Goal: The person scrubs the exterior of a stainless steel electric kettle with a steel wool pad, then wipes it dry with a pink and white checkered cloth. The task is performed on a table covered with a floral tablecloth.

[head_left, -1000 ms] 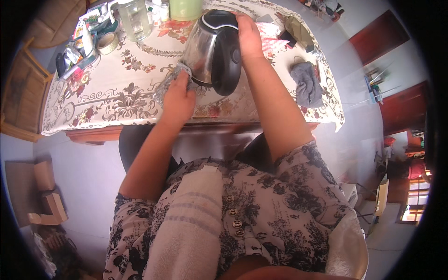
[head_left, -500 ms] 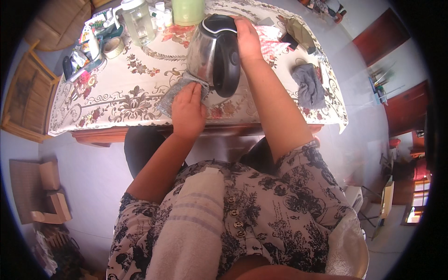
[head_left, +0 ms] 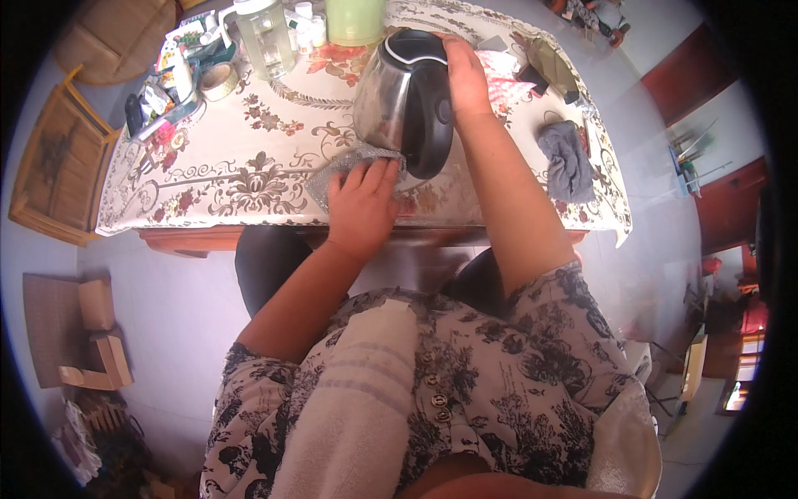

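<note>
An electric kettle (head_left: pixel 382 104) with a shiny metal body, black lid and black handle stands over the table, its handle turned toward me. My right hand (head_left: pixel 467 75) grips it at the upper right, beside the lid; some of those fingers are hidden behind the kettle. Low on the kettle's left side, my left hand (head_left: pixel 364 204) presses a grey cloth (head_left: pixel 332 175) against the metal near the base. The left fingers lie bent over the cloth, slightly apart. Part of the cloth spreads out on the tablecloth to the left of that hand.
A flowered tablecloth (head_left: pixel 274 141) covers the table. At the back are a clear jug (head_left: pixel 266 41), a green container (head_left: pixel 356 21) and a tape roll (head_left: pixel 219 81) beside a cluttered tray (head_left: pixel 179 104). Toward the right lies a dark grey cloth (head_left: pixel 567 162). A wooden chair (head_left: pixel 62 158) stands left.
The whole view has shifted a little, so everything sits farther right. My left hand has slid slightly nearer me along the kettle's base, its fingers more spread. My right hand keeps its hold.
</note>
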### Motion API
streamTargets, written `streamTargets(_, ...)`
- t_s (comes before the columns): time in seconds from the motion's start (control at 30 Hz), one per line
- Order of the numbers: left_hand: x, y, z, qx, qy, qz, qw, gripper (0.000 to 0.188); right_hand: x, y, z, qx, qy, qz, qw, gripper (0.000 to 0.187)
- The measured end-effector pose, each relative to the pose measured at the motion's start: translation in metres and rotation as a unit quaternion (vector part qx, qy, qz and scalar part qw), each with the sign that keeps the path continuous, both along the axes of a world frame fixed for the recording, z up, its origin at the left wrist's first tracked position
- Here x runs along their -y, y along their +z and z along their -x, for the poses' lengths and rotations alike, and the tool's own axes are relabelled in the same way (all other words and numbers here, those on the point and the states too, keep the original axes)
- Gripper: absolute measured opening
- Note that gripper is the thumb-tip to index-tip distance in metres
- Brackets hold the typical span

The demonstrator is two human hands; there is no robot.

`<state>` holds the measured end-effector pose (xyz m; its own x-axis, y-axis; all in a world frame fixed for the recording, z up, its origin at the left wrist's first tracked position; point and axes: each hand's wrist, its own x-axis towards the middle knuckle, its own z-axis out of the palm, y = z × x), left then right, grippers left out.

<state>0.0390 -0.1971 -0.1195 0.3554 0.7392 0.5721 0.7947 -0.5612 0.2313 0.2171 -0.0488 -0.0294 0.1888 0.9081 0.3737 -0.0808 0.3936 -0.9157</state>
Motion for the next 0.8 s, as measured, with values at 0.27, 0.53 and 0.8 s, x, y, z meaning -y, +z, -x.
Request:
streamTargets(0.27,-0.007,-0.004,0.018,-0.019,0.039,0.019,0.999,0.049,0.010,0.006,0.005,0.030,-0.030,-0.014,0.999,0.037)
streamTargets(0.53,-0.009,-0.006,0.015,0.016,0.008,-0.004,1.000,0.043,0.010,0.005,0.005,0.028,-0.033,-0.007,0.999,0.036)
streamTargets(0.8,-0.027,0.005,-0.001,0.259,-0.005,0.146,0.955,0.022,0.006,0.002,0.006,0.021,-0.039,-0.010,0.999,0.037)
